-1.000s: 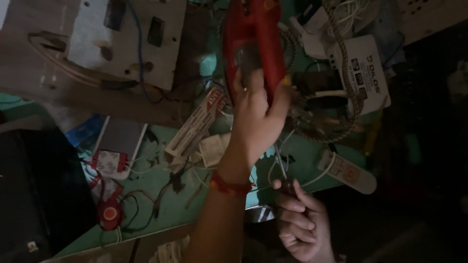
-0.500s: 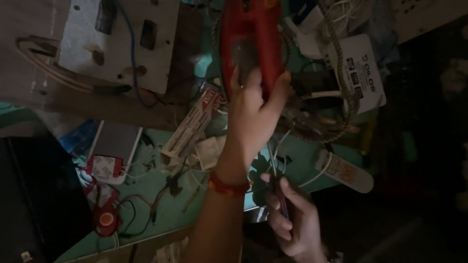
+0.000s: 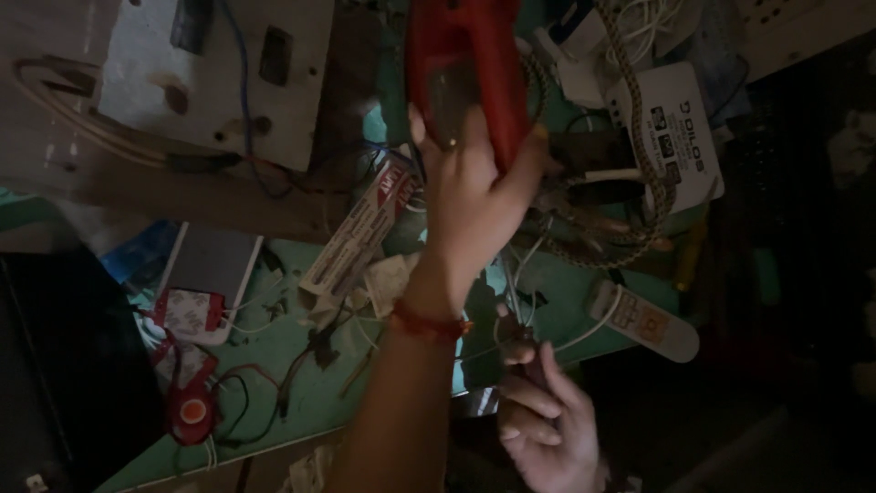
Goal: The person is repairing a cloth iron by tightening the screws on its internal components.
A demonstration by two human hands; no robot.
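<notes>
My left hand (image 3: 470, 196) reaches up from the bottom centre and is wrapped around the lower end of a red hand-held meter (image 3: 465, 55), whose top runs out of view. A red thread band (image 3: 429, 324) circles that wrist. My right hand (image 3: 547, 424) sits low, right of the left forearm, fingers curled on a thin dark probe (image 3: 534, 365) amid thin white wires (image 3: 511, 292). Both hands hover over a cluttered green table (image 3: 301, 393) in dim light.
A white panel with cut-outs and cables (image 3: 219, 73) lies top left. A white adapter box (image 3: 675, 137) with a braided cord (image 3: 639, 201) sits top right, a white remote (image 3: 643, 321) below it. At left are a small white device (image 3: 196, 292), a red round part (image 3: 192, 411) and a dark case (image 3: 64, 365).
My left hand has stayed on the red meter and risen slightly in view. My right hand has crept up towards the wires, its fingers tightening on the thin probe.
</notes>
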